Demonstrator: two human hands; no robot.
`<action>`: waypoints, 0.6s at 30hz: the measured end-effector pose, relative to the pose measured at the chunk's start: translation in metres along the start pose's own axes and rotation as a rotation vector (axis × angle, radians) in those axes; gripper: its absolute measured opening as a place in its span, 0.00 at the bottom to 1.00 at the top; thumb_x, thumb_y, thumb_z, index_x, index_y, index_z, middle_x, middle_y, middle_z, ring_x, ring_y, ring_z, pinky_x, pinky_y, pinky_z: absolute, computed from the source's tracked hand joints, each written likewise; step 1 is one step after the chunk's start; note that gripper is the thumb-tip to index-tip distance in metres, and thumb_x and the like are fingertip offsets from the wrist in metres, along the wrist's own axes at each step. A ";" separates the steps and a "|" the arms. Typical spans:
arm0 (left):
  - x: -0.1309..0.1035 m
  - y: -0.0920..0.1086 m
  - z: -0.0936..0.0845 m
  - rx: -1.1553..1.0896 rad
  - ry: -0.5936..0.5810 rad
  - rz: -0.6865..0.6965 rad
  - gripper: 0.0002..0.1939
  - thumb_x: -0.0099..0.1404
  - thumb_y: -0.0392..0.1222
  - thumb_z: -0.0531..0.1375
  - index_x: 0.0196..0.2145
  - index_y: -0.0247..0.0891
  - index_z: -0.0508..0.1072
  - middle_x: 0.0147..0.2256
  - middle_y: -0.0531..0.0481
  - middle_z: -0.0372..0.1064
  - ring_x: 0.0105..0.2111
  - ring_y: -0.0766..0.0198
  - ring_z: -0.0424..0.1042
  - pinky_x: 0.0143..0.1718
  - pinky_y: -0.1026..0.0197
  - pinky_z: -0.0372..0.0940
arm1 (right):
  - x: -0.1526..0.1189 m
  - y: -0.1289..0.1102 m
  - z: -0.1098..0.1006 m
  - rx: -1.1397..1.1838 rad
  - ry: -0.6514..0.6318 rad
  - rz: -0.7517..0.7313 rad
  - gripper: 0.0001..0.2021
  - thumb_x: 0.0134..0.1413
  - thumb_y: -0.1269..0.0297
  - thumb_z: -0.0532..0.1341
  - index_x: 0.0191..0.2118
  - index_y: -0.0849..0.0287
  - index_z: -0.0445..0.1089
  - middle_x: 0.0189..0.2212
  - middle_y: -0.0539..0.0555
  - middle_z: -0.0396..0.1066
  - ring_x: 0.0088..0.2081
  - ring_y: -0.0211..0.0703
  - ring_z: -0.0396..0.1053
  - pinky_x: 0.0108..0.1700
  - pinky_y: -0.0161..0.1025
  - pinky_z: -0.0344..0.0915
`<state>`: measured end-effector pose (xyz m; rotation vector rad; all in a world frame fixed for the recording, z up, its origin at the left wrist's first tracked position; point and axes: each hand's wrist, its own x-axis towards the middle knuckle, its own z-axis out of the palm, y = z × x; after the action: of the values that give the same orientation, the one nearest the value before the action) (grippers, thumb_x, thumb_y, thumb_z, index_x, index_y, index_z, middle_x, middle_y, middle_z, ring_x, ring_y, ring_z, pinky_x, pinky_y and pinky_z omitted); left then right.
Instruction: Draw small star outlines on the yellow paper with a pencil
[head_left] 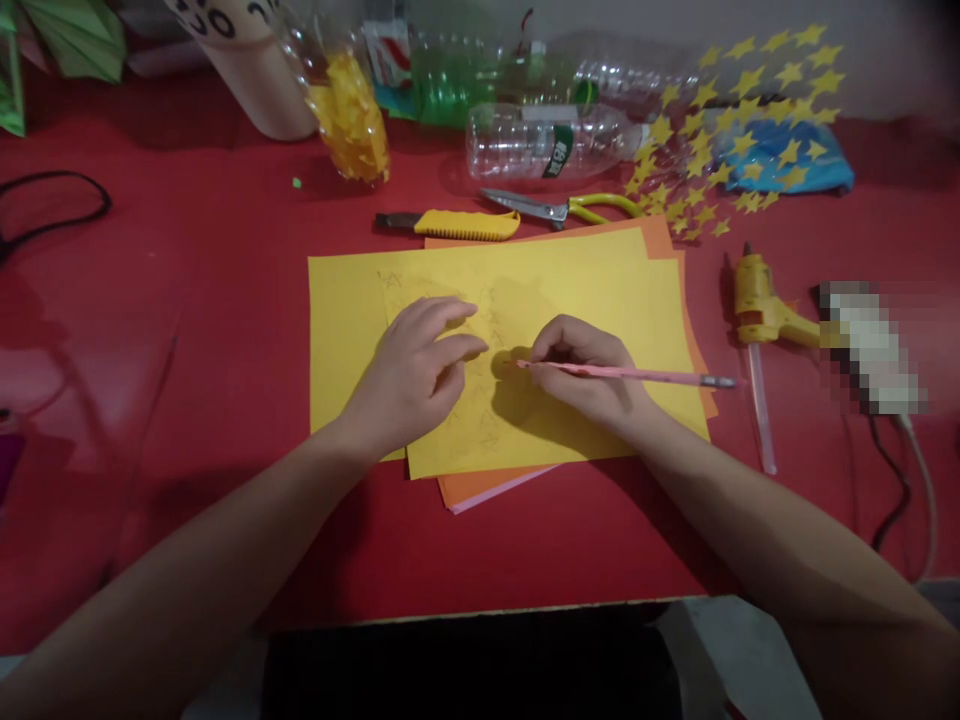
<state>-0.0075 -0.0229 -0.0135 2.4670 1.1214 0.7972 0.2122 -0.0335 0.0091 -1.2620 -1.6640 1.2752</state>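
Mid-frame, my right hand (581,365) gripped a pink pencil (660,376), left hand (416,375) sat open over yellow paper (649,310); upper centre, I couldn't read the bottle's (514,145) green label (559,151)!

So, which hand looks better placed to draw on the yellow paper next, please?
Probably the right hand: it holds the pink pencil, tip over the yellow paper; the left hand holds nothing.

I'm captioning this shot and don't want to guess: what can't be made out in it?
All in the head view:
Paper: part hidden by the left hand.
Pencil: tip too small to tell whether it touches.
Cup: top cut off by the upper edge.
Black strap: cut off by the left edge.
Pale block: pixelated.
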 end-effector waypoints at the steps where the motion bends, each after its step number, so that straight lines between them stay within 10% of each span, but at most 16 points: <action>1: 0.000 -0.001 0.001 -0.008 0.008 0.009 0.14 0.66 0.30 0.50 0.40 0.41 0.74 0.51 0.43 0.68 0.55 0.51 0.66 0.55 0.45 0.62 | 0.001 0.002 0.000 -0.015 0.011 -0.005 0.06 0.48 0.69 0.61 0.26 0.57 0.62 0.20 0.44 0.63 0.21 0.31 0.56 0.23 0.33 0.51; 18: 0.002 -0.001 0.002 -0.014 -0.009 -0.001 0.14 0.66 0.29 0.50 0.36 0.40 0.74 0.46 0.44 0.70 0.49 0.53 0.68 0.51 0.47 0.64 | 0.002 0.004 0.001 -0.151 -0.074 -0.076 0.07 0.51 0.68 0.60 0.26 0.56 0.60 0.20 0.43 0.60 0.21 0.30 0.52 0.23 0.34 0.49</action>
<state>-0.0059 -0.0215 -0.0146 2.4554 1.1103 0.7906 0.2115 -0.0319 0.0053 -1.2393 -1.8731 1.1818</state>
